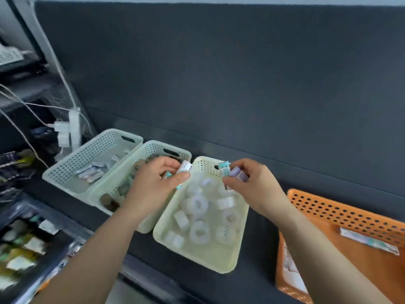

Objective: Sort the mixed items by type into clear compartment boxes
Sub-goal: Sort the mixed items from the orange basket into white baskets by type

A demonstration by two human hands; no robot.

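Note:
My left hand (157, 181) grips a few small white and teal packets (185, 167) above the gap between two pale baskets. My right hand (252, 183) pinches a teal-topped packet (225, 170) and small lilac items (237, 173) over the far end of the pale yellow basket (219, 263). That basket holds several clear and white tape rolls (198, 205). To its left, a pale green basket (153, 148) holds brown round items (108, 201). Farther left, a grey-white basket (72, 163) contains small flat packets (91, 172).
An orange basket (341, 213) with a long flat packet (368, 240) and white items stands at the right. A dark bin of mixed items (19, 255) sits at the lower left. A white power strip with plugs and cables (70, 130) hangs by the dark wall panel.

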